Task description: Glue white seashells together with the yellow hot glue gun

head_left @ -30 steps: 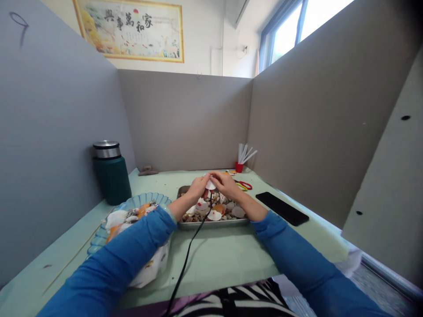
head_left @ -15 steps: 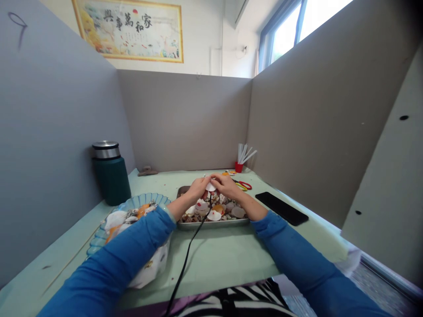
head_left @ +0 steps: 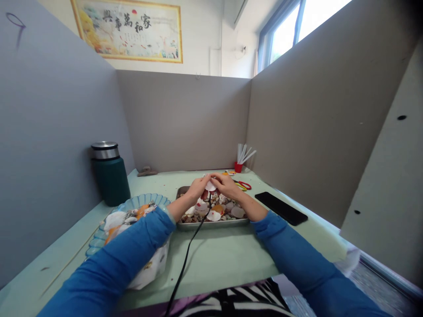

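Over a metal tray (head_left: 211,226) full of shells, my left hand (head_left: 198,188) and my right hand (head_left: 225,185) meet, fingers closed. Between them they hold a white shell (head_left: 210,186), its broad edge facing me. A black cord (head_left: 189,251) runs from beneath the hands toward my lap; what it joins is hidden by the fingers. Inside the tray lie small mixed shells, a white shell (head_left: 213,215) with a red mark and an orange shell (head_left: 218,208).
Left of the tray is a blue scalloped dish (head_left: 95,243) heaped with shells, near a dark green flask (head_left: 114,180). A black phone (head_left: 280,208), red-handled scissors (head_left: 245,185) and a red cup (head_left: 238,167) of white sticks stand to the right. Grey partitions (head_left: 185,119) enclose the table.
Both hands stay together around the white shell, with barely any movement. The whole view has shifted very slightly.
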`<state>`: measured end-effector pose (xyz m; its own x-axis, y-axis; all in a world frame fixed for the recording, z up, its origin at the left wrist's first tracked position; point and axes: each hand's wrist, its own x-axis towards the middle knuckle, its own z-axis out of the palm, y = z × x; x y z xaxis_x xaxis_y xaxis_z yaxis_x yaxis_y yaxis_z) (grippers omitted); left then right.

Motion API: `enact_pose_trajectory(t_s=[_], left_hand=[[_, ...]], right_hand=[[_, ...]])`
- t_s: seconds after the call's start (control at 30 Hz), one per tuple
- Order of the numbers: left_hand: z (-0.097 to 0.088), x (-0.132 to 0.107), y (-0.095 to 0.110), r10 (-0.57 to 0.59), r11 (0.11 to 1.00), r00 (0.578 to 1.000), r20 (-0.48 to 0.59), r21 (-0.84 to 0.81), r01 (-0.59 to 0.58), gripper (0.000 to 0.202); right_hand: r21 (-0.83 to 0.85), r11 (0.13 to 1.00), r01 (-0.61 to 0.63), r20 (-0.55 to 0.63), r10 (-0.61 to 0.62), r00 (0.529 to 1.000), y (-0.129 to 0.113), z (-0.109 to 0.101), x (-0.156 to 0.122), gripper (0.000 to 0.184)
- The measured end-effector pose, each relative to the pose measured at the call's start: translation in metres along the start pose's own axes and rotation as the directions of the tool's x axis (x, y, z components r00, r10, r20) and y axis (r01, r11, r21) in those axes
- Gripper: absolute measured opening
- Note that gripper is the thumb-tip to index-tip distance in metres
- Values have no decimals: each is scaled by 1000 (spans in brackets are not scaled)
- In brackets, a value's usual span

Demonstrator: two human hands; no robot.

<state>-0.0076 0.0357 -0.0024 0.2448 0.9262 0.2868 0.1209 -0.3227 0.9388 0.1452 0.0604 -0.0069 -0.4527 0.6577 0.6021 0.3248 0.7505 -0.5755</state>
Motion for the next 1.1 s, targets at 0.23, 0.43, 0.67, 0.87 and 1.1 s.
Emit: enact_pose_trajectory(t_s=[0.23, 0.43, 0.67, 0.87, 1.1], left_hand=[[-1, 3, -4, 1, 1000, 1000, -18, 29, -1, 52], [-3, 5, -8, 17, 996, 1000, 1, 88, -17, 53], [-2, 2, -5, 4, 997, 1000, -4, 83, -3, 50], [-3, 2, -6, 7, 999, 1000, 29, 46, -8, 52], [-3, 3, -4, 28, 1000, 997, 70, 3, -28, 52]], right_hand=[[33, 999, 0, 24, -1, 1000, -2, 0, -2, 25], [25, 1000, -11, 35, 10, 999, -3, 0, -2, 24], [-57, 998, 20, -1, -20, 1000, -2, -1, -2, 23], [33, 999, -11, 3, 11, 1000, 3, 0, 0, 27], [159, 986, -59, 24, 56, 998, 5, 0, 1, 31]])
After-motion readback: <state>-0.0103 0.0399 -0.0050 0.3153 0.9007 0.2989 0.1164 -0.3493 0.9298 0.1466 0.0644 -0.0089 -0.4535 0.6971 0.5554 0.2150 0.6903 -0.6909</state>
